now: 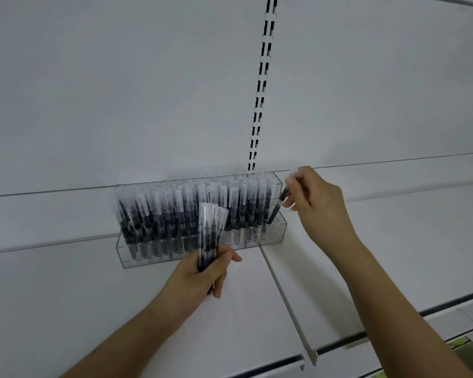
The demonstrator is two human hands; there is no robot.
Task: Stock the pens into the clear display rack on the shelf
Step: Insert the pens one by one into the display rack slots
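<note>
shelf edge: front lip of the white shelf [257, 309] runs across the bottom of the frame with a dark strip along it; a bit of green at the lower right corner is cut off, can't tell what it is
divider: thin white shelf divider [284, 296] runs from the bottom centre up to the rack's right front corner
left hand: left hand [202, 271] comes in from the lower left, forearm cut off by the bottom edge, fingers curled round a bunch of pens [210, 227] held upright, thumb sticking out to the right; lower ends of the bunch are buried in the fist
right hand: right hand [314, 203] reaches in from the lower right, wrist bent down, thumb and fingertips pinching a single pen [280, 203] that tilts with its dark end down in the rack's right end; its top is hidden behind the fingers
rack: clear display rack [273, 236] sits centre frame at the back of the shelf, against the wall, already packed almost full of pens [175, 208] with dark barrels and frosted caps, standing upright; the held bunch covers part of its middle
writing: pens are too blurry, nothing readable on them
wall: plain white back panel [120, 91] fills the upper frame, with a slotted upright strip [260, 85] running from the top centre down behind the rack
</note>
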